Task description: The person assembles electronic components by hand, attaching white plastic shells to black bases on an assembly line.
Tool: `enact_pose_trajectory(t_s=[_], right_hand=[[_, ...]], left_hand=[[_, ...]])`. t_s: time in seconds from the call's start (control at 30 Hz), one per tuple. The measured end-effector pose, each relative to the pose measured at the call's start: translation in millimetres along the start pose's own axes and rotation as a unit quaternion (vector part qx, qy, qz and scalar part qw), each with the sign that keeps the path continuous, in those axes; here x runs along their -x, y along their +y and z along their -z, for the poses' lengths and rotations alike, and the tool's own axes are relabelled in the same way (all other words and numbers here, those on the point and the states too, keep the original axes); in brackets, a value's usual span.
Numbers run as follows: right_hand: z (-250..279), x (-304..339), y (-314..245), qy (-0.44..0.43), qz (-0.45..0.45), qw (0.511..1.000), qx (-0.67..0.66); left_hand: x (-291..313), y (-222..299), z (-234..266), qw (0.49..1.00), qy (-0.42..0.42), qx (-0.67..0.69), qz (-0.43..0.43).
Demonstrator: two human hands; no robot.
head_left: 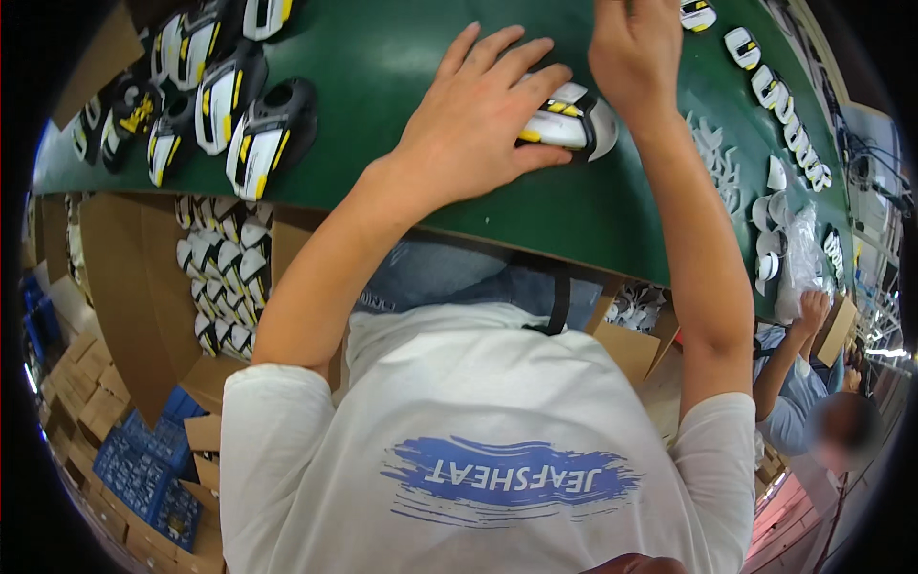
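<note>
My left hand point(478, 120) lies over a white, black and yellow plastic housing point(553, 129) on the green table. Its fingers are spread across the far side and the thumb is on the near side, gripping the housing. A pale, rounded end piece point(602, 129) shows at the housing's right end. Just beyond that end is my right hand point(636, 57), raised near the upper edge of the view. The picture's edge cuts off its fingers, so what they hold, if anything, is hidden.
Similar black, white and yellow housings point(273, 139) stand at the left of the green table point(354, 115). Loose white parts point(717, 167) and a row of housings point(789, 120) line the right. Below the table is a carton point(139, 287) of parts. A co-worker point(798, 383) handles a plastic bag point(801, 258).
</note>
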State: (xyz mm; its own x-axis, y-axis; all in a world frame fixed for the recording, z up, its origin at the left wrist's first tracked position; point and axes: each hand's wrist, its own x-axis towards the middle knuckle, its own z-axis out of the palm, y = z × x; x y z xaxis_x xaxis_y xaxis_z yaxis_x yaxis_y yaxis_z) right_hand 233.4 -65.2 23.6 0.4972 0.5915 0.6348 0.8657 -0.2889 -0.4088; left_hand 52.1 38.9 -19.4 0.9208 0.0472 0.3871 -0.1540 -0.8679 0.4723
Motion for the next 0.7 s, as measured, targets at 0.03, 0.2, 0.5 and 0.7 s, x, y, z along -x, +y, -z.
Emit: enact_pose_trajectory(t_s=[0.03, 0.2, 0.5, 0.7], right_hand=[[10, -2, 1, 0.005, -0.053, 0.998, -0.031], [59, 34, 12, -0.073, -0.152, 0.963, -0.21], [109, 122, -12, -0.185, -0.179, 0.869, -0.423], [107, 116, -42, -0.127, -0.287, 0.833, -0.456]], left_hand=[[-1, 0, 2, 1.0, -0.011, 0.007, 0.004], [-1, 11, 6, 0.99, 0.082, 0.094, -0.064], [1, 6, -2, 0.954, 0.219, 0.049, -0.198], [20, 38, 29, 0.974, 0.077, 0.212, -0.036]])
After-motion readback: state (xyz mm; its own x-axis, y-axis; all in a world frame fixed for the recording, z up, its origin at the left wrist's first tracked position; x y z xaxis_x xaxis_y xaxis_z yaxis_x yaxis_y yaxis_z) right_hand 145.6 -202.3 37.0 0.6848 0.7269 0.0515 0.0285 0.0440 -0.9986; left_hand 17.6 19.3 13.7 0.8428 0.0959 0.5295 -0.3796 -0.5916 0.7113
